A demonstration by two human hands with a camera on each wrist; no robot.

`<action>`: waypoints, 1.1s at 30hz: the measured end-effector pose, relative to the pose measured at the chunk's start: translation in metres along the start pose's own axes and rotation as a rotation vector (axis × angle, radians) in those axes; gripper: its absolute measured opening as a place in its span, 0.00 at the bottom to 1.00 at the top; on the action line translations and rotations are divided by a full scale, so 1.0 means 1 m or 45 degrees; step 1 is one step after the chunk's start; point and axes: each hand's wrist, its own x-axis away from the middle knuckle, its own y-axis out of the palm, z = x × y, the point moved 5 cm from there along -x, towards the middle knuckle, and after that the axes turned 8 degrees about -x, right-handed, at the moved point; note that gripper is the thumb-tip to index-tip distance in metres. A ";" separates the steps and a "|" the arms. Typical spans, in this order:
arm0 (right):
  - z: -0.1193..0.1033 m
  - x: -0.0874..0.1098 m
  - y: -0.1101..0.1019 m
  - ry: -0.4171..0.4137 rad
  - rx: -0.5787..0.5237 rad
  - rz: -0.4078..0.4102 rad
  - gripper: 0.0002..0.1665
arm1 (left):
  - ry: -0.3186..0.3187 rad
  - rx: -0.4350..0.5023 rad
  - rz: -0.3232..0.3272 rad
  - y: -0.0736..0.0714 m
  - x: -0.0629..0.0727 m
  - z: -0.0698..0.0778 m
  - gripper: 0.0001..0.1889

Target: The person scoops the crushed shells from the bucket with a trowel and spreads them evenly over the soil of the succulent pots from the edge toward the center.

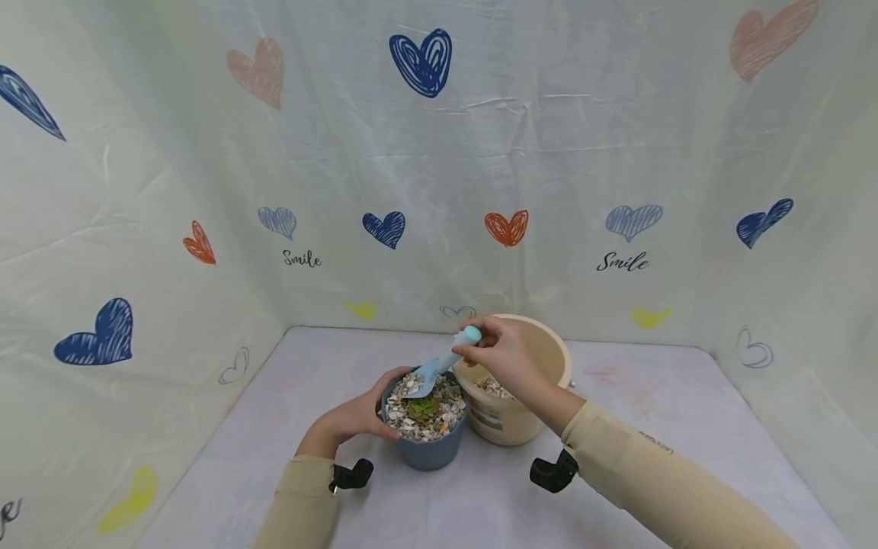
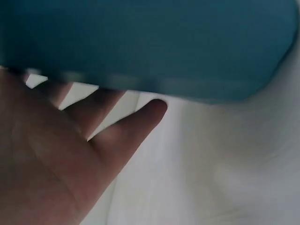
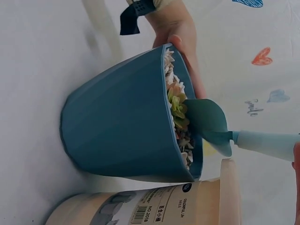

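Observation:
A blue-grey flower pot [image 1: 428,455] stands on the table, filled with pale pebbles [image 1: 449,415] around a small green succulent [image 3: 177,108]. My left hand [image 1: 358,418] holds the pot at its left side, thumb toward the front and fingers along the far rim. In the left wrist view the pot wall [image 2: 140,44] fills the top, above the spread fingers. My right hand [image 1: 506,357] pinches the handle of a light-blue trowel [image 1: 449,361]. Its blade [image 3: 206,117] tilts down into the pot, over the pebbles and right beside the succulent.
A cream bucket [image 1: 504,437] with a printed label stands just right of the pot, with pebbles [image 1: 494,387] in the bottom. My right forearm passes over its front rim. Behind the table [image 1: 329,358] hangs a white curtain [image 1: 453,168] with printed hearts.

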 end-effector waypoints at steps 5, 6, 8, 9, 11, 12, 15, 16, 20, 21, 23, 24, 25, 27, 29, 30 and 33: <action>0.000 0.001 0.001 0.010 0.005 0.002 0.16 | 0.031 -0.044 -0.100 -0.007 -0.006 0.003 0.60; 0.000 0.001 0.001 0.013 0.007 0.002 0.16 | 0.033 -0.045 -0.109 -0.007 -0.007 0.003 0.61; -0.001 0.001 0.002 0.013 0.007 0.002 0.17 | 0.031 -0.036 -0.120 -0.008 -0.008 0.001 0.61; -0.001 0.001 0.002 0.011 0.008 0.003 0.17 | 0.025 -0.030 -0.120 -0.008 -0.009 0.001 0.61; -0.002 0.001 0.002 0.008 0.002 0.007 0.18 | 0.020 -0.027 -0.115 -0.007 -0.010 -0.001 0.60; -0.002 0.001 0.002 0.004 0.004 0.008 0.18 | 0.017 -0.027 -0.113 -0.007 -0.010 -0.002 0.60; -0.004 0.001 0.003 0.012 0.011 0.010 0.19 | 0.003 -0.034 -0.091 -0.007 -0.009 -0.002 0.60; -0.004 0.001 0.003 0.019 0.014 0.011 0.19 | 0.000 -0.036 -0.084 -0.007 -0.008 -0.002 0.60; -0.005 0.003 0.005 0.021 0.015 0.012 0.19 | -0.024 -0.017 -0.067 -0.005 -0.004 -0.002 0.59; -0.006 0.003 0.006 0.017 0.012 0.014 0.19 | -0.025 -0.010 -0.064 -0.004 -0.004 -0.002 0.59; -0.007 0.004 0.007 0.003 0.013 0.019 0.19 | -0.024 -0.002 -0.052 -0.004 -0.002 -0.002 0.58; -0.007 0.004 0.007 -0.002 0.015 0.021 0.19 | -0.022 0.002 -0.046 -0.004 -0.002 -0.003 0.58; -0.007 0.003 0.008 -0.005 0.017 0.021 0.19 | -0.021 0.005 -0.038 -0.003 -0.001 -0.003 0.58; -0.007 0.003 0.008 -0.008 0.023 0.021 0.19 | -0.026 0.014 -0.021 -0.003 0.000 -0.003 0.58; -0.008 0.003 0.008 -0.009 0.025 0.023 0.19 | -0.034 0.026 -0.006 -0.001 0.001 -0.002 0.58; -0.008 0.003 0.007 -0.008 0.026 0.026 0.19 | -0.039 0.021 -0.001 -0.001 0.002 -0.002 0.58; -0.009 0.004 0.006 -0.001 0.024 0.037 0.19 | -0.057 0.017 0.025 0.001 0.003 -0.002 0.58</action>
